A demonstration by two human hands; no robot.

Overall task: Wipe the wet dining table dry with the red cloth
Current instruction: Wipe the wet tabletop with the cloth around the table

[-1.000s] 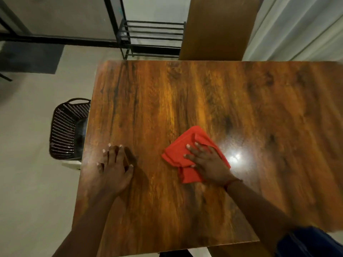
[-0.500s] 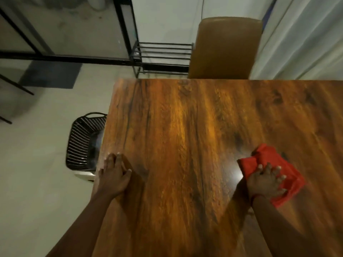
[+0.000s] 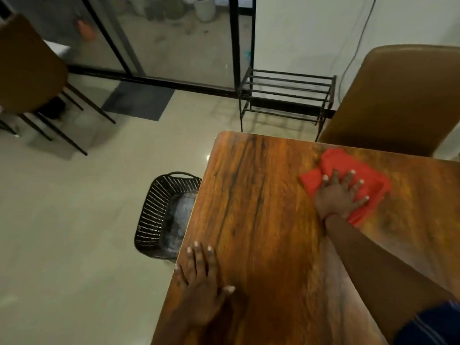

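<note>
The dark glossy wooden dining table (image 3: 268, 220) fills the lower right of the head view. A crumpled red cloth (image 3: 366, 175) lies near the table's far edge. My right hand (image 3: 339, 195) presses flat on the cloth with fingers spread, arm stretched forward. At the table's left edge, nearer to me, my left hand (image 3: 201, 282) rests palm down on the bare wood, fingers together, holding nothing.
A black perforated basket (image 3: 159, 215) stands on the floor against the table's left side. A brown chair (image 3: 398, 100) sits behind the far edge, a black metal rack (image 3: 286, 95) beside it. Another chair (image 3: 27, 68) stands far left. A dark mat (image 3: 139, 100) lies by the glass door.
My right hand has pushed the red cloth from the near middle out to the right, then forward to the far edge. The view has swung left. My left hand stays at the table's left edge.
</note>
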